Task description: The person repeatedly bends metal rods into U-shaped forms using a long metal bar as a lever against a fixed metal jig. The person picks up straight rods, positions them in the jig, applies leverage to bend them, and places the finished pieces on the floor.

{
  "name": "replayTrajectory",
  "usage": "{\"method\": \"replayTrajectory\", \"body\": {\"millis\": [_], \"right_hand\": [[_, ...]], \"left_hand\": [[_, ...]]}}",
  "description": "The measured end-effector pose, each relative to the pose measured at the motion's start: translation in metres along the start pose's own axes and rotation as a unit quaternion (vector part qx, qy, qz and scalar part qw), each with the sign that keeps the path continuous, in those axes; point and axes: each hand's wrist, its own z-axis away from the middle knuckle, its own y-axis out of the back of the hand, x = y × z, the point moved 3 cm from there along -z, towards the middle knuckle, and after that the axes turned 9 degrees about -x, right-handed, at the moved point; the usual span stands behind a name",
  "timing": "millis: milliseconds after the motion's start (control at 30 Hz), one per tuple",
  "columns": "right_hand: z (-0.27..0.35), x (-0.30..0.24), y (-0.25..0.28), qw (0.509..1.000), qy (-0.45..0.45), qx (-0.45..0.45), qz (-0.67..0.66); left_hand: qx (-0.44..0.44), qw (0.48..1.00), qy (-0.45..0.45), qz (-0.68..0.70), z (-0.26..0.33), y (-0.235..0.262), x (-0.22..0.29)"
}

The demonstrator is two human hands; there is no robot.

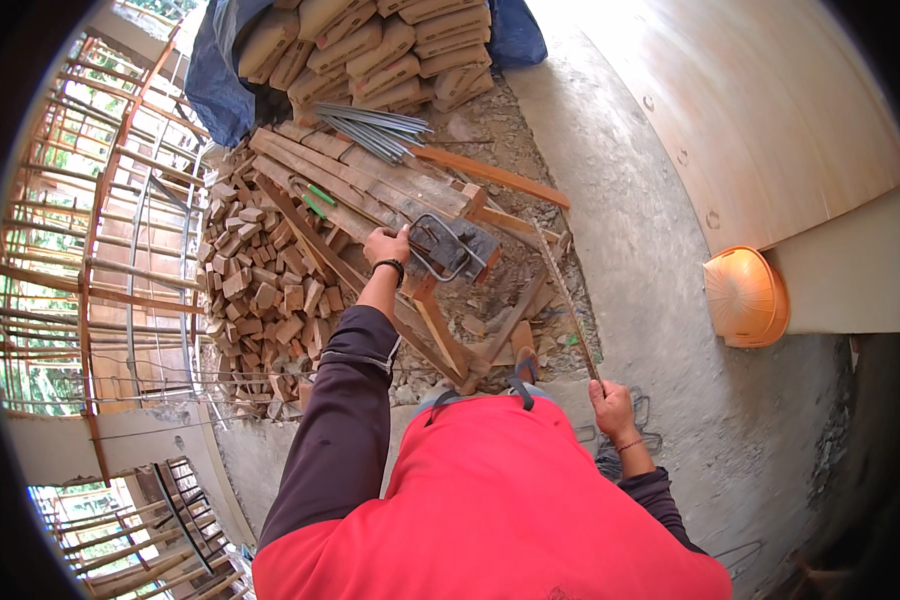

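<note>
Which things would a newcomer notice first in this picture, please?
The bright red shirt fills the lower middle. Above it, the left hand is at a wooden bench beside a heap of bricks, while the right hand grips a long thin rod. At right, a round orange object stands out.

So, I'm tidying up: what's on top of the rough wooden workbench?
Thin grey metal rods, two narrow green pieces and a dark flat plate, with a rectangular wire loop over it. The planks under the rods are covered.
</note>
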Motion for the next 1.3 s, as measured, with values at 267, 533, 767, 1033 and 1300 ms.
{"method": "replayTrajectory", "body": {"millis": [267, 533, 767, 1033, 1300], "right_hand": [[-0.007, -0.001, 0.012, 0.998, 0.026, -0.021, 0.045], [-0.024, 0.003, 0.038, 0.995, 0.041, -0.091, 0.024], [-0.066, 0.002, 0.079, 0.981, -0.015, -0.067, 0.184], [-0.12, -0.005, 0.115, 0.946, 0.037, -0.123, 0.299], [-0.195, -0.024, 0.15, 0.899, 0.08, -0.193, 0.386]], "left_hand": [[-0.038, 0.996, 0.077, 0.017, 0.017, -0.025, -0.013], [0.044, 0.982, 0.117, 0.143, 0.03, -0.037, 0.003], [0.069, 0.979, 0.134, 0.134, 0.031, -0.04, 0.001], [0.101, 0.98, 0.098, 0.138, 0.033, -0.04, 0.002], [0.131, 0.976, 0.078, 0.154, 0.032, -0.045, -0.002]]}}
